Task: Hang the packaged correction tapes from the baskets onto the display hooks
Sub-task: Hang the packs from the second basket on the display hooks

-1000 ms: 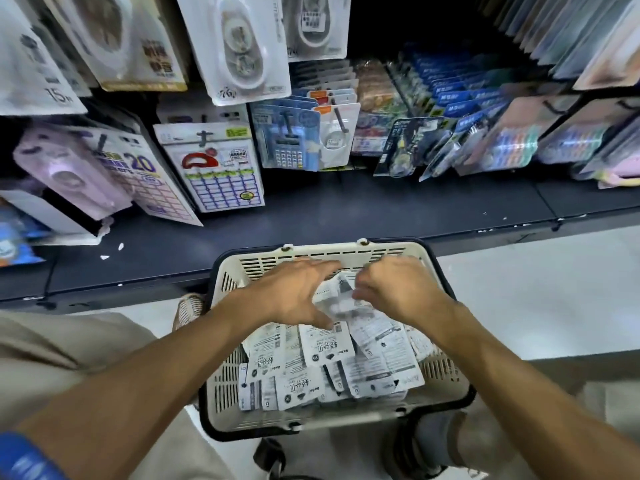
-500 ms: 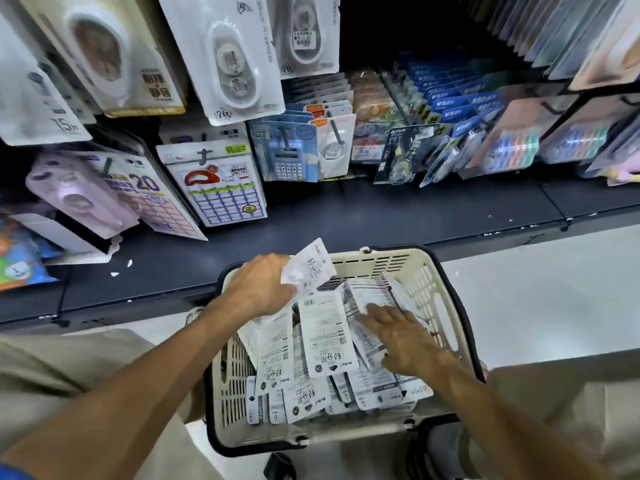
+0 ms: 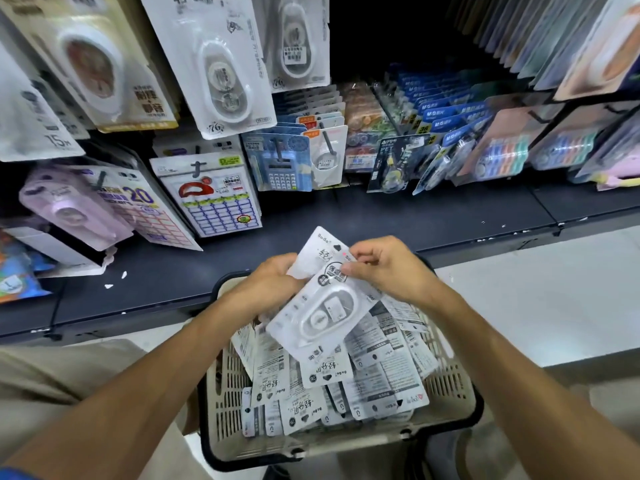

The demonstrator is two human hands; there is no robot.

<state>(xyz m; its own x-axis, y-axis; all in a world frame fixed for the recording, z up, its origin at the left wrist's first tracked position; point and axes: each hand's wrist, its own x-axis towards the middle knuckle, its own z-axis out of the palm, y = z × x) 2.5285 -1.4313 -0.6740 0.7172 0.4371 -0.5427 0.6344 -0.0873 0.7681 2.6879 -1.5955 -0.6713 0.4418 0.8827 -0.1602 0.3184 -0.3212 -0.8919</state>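
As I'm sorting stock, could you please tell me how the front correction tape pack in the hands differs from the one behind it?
The front pack shows its clear blister and dispenser; the rear pack shows only printed white card. The right hand pinches the front pack's top, while the left hand holds the rear pack. Both are held above the basket.

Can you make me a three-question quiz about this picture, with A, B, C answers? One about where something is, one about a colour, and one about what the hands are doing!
1. Where is the basket?
A. on the top hooks
B. below the dark shelf, in front of the person
C. behind the hanging packs

2. What colour is the basket's rim?
A. black
B. red
C. yellow

3. What are the hands doing?
A. both resting flat on the floor
B. both holding correction tape packs above the basket
C. both empty

Answers:
1 B, it sits low under the arms.
2 A, a black band edges the cream walls.
3 B, the left hand and right hand each grip packs.
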